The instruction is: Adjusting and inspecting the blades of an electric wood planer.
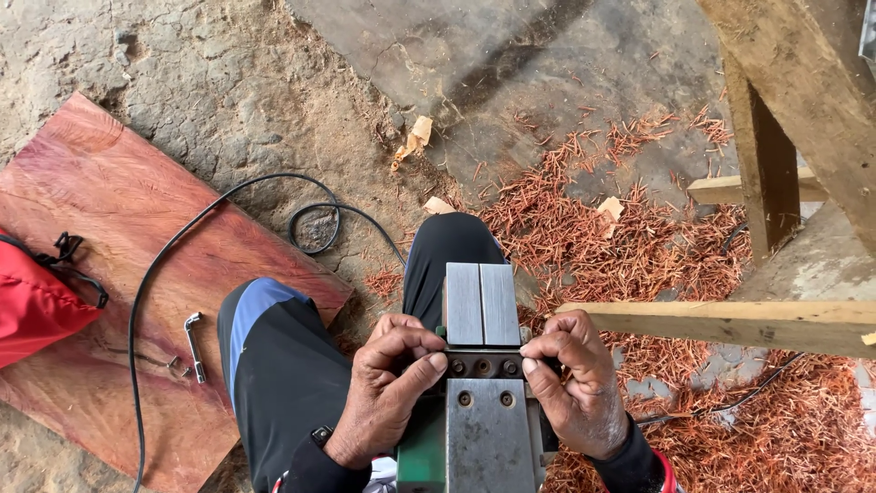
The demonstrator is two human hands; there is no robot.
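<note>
Left hand and right hand both grip the planer, one on each side, at the band of bolts across its middle. Left thumb and forefinger pinch at the left end of that band; the right fingers curl tight against the right end. Both hands closed on the tool, apart from each other with the tool's width between.

Planer lies sole-up on the person's lap, between the knees. Sole is grey metal, in two flat plates: short ribbed plate at the far end, longer smooth plate near the body. Between them a dark recess with three bolt heads in a row, two more holes just below. Green housing shows at the lower left edge of the sole.

Ground is cracked bare concrete and dirt. Reddish wood shavings spread thick to the right. A red-brown plank lies flat on the left, with a bent hex key on it and a black cable looping across. Red bag at the left edge. Pale timber frame stands on the right.

Wrists bent inward, dark sleeves to the cuffs.
</note>
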